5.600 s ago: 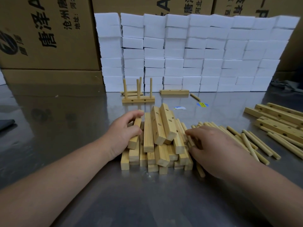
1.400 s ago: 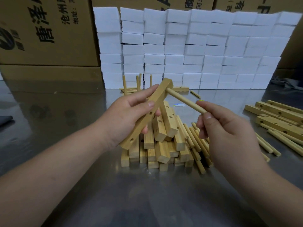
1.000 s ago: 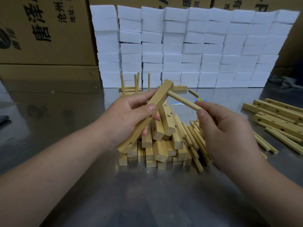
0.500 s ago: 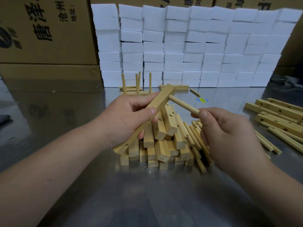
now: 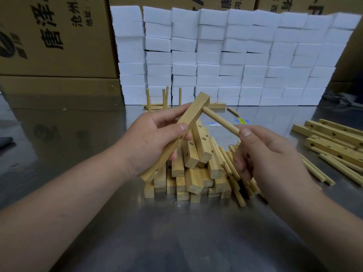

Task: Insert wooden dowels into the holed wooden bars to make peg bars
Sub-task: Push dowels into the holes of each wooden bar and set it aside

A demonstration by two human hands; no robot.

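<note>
My left hand [image 5: 151, 140] grips a holed wooden bar [image 5: 193, 112] tilted up to the right above the table. A dowel [image 5: 220, 120] sticks out of the bar's upper end, slanting down to the right. My right hand [image 5: 269, 156] pinches the dowel's free end between thumb and fingers. Below both hands lies a pile of holed bars [image 5: 192, 167] with loose dowels [image 5: 233, 169] along its right side.
A finished peg bar [image 5: 164, 101] with upright dowels stands at the back by a wall of white foam blocks [image 5: 225, 55]. Longer holed bars and dowels [image 5: 334, 142] lie at the right. Cardboard boxes [image 5: 55, 36] stand at the left on the steel table [image 5: 176, 232].
Both hands left the pile, the left lifting a bar and the right a dowel. The dowel's tip has stayed in the bar's top hole over the last second.
</note>
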